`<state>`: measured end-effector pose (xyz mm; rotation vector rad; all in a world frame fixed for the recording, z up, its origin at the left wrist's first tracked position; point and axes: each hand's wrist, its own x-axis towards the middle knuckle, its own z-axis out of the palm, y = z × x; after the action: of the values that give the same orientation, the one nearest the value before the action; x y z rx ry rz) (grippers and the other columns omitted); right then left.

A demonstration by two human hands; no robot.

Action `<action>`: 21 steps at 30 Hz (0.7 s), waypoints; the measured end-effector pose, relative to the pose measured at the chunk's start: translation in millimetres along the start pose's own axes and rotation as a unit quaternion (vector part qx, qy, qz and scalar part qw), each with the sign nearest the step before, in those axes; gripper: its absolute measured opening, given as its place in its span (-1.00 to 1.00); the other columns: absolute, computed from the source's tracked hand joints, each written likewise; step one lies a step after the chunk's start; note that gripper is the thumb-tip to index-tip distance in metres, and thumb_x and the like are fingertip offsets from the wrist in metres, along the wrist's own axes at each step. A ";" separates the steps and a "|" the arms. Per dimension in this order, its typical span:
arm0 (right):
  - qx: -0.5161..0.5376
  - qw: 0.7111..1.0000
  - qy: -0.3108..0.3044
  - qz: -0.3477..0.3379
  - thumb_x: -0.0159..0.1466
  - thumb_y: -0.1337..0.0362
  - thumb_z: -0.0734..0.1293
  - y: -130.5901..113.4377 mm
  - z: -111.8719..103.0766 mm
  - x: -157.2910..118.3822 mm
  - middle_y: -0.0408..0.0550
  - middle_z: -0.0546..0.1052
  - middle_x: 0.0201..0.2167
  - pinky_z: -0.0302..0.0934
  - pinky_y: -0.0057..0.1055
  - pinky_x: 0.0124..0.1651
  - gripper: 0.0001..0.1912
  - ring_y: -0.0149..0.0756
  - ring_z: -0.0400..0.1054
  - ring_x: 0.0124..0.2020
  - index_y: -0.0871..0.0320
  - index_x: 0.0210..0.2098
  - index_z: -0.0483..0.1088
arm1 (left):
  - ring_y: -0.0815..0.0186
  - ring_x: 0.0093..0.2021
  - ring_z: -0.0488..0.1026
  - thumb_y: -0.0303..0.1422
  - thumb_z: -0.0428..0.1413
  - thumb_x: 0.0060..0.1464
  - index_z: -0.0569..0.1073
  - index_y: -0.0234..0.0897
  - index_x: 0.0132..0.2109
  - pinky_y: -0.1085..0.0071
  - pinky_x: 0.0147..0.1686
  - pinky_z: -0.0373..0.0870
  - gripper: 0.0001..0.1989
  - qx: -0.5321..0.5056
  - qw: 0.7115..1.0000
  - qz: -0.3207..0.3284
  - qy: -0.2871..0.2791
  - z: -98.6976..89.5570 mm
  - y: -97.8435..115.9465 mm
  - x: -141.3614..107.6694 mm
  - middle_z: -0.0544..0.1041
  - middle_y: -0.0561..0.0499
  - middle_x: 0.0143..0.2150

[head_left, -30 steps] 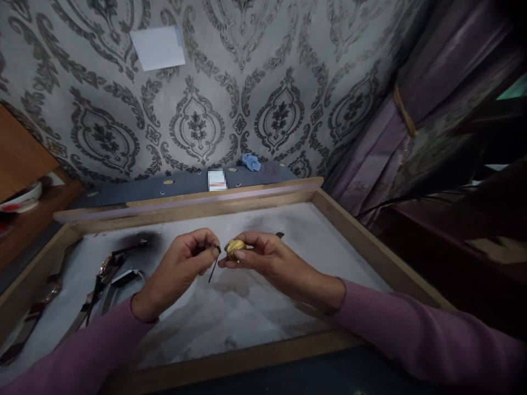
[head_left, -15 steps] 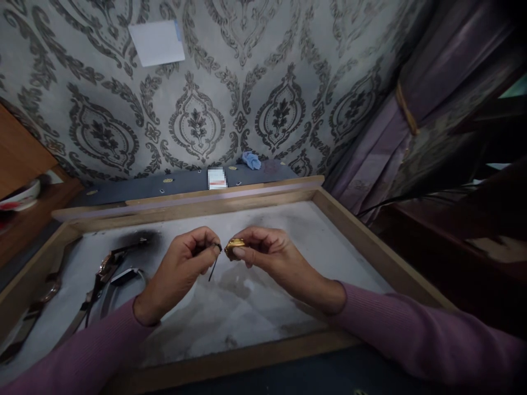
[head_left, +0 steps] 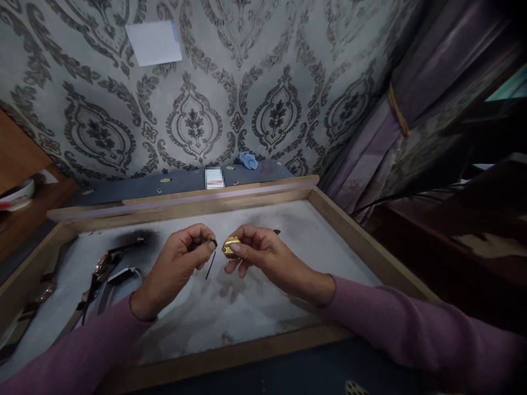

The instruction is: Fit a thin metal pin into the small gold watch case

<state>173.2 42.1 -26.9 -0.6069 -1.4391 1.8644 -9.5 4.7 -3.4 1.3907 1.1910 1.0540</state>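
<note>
a: so what's each hand got?
b: left hand (head_left: 175, 266) is pinching a thin dark strip (head_left: 210, 265) between thumb and fingers, one end dangling down. too small for me to tell what it really is, tbh.
a: and the right hand (head_left: 269, 257)?
b: thumb and fingertips gripping a shiny gold-coloured case (head_left: 231, 248), rounded, with a little dark spot on the side facing the other hand. it's up over the white bottom of the wooden tray (head_left: 349, 241), near the strip but not touching it.
a: anything else in the tray?
b: yeah, over on the left there's a rose-gold watch (head_left: 101, 263), a grey-banded watch (head_left: 120, 276) just beside it, and a brown-strapped watch (head_left: 44, 292) closer to the side wall. something small and dark pokes out behind the right hand too, can't tell what.
a: and past the far edge?
b: a small white packet (head_left: 214, 178) and a crumpled blue cloth (head_left: 248, 161), both on a dark blue patterned cover (head_left: 181, 182).
</note>
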 end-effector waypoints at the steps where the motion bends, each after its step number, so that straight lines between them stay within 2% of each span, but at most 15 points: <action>1: 0.005 1.000 0.000 0.002 0.17 0.11 0.42 0.3 -0.1 0.6 -0.18 0.42 -0.44 0.27 -0.56 -0.50 -0.70 -0.42 0.47 -0.45 0.22 -0.34 0.35 | 0.46 -0.55 0.08 -0.30 0.10 0.06 0.39 -0.29 -0.37 0.52 -0.55 0.08 -0.86 0.001 1.000 -0.001 0.001 -0.1 -0.3 0.1 0.22 0.18 -0.56; 10: 0.025 1.000 -0.001 0.009 0.11 0.19 0.48 3.1 0.1 3.0 -0.16 0.48 -0.44 0.27 -0.54 -0.44 -0.72 -0.42 0.46 -0.44 0.23 -0.31 0.40 | 0.47 -0.55 0.08 -0.31 0.10 0.09 0.39 -0.28 -0.34 0.53 -0.55 0.07 -0.87 -0.006 1.000 -0.004 -0.011 -2.2 -3.4 0.2 0.22 0.18 -0.57; 17: -0.042 0.999 0.003 0.021 0.10 0.13 0.47 0.1 -0.9 0.6 -0.16 0.47 -0.44 0.14 -0.56 -0.48 -0.70 -0.54 0.26 -0.52 0.23 -0.31 0.48 | 0.47 -0.56 0.08 -0.30 0.10 0.06 0.39 -0.29 -0.36 0.52 -0.56 0.06 -0.86 -0.006 1.000 -0.003 -0.002 -0.9 -0.4 2.8 0.22 0.18 -0.57; 21: -0.054 0.998 -0.017 0.017 0.17 0.09 0.42 -0.2 -0.4 -1.1 -0.18 0.44 -0.47 0.12 -0.56 -0.51 -0.70 -0.54 0.22 -0.55 0.23 -0.31 0.43 | 0.47 -0.56 0.08 -0.30 0.10 0.06 0.38 -0.29 -0.36 0.52 -0.56 0.06 -0.86 -0.004 1.000 -0.011 -0.011 -1.0 -0.1 2.8 0.22 0.19 -0.57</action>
<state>174.2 41.5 -26.9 -0.6581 -1.5678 1.8407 -10.1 7.5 -3.3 1.3768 1.1831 1.0251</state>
